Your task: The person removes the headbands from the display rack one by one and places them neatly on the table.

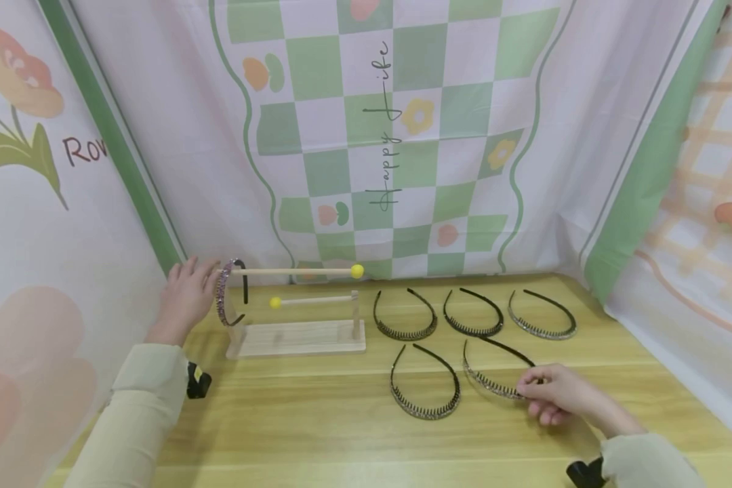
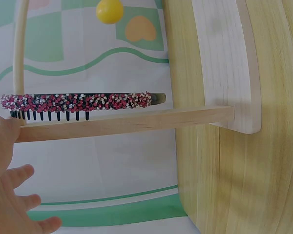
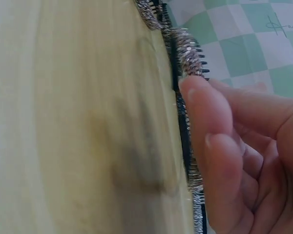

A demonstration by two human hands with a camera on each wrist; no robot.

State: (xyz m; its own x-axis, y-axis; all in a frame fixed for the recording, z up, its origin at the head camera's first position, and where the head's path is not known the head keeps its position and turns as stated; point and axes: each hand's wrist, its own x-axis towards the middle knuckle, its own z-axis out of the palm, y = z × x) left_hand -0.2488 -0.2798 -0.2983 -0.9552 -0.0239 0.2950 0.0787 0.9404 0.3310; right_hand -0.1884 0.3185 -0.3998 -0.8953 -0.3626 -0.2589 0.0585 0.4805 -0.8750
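At the left, a headband [image 1: 221, 295] with pink and white beads and black teeth hangs on the upper rod [image 1: 293, 272] of a wooden stand [image 1: 295, 337]. My left hand [image 1: 189, 295] is at that rod's left end, touching the top of the post [image 2: 136, 124], with several fingers spread apart in the left wrist view. On the right, my right hand [image 1: 558, 393] pinches one end of a glittery headband [image 1: 488, 383] between thumb and fingers. That headband is tilted, its silvery band and teeth partly hidden by the fingers [image 3: 205, 105] in the right wrist view.
Three headbands [image 1: 405, 335] lie in a back row on the wooden table [image 1: 280, 420], right of the stand. Another headband [image 1: 427, 412] lies in front of them. The stand's lower rod [image 1: 314, 299] ends in a yellow ball [image 1: 276, 303]. A checked curtain [image 1: 323, 122] hangs behind.
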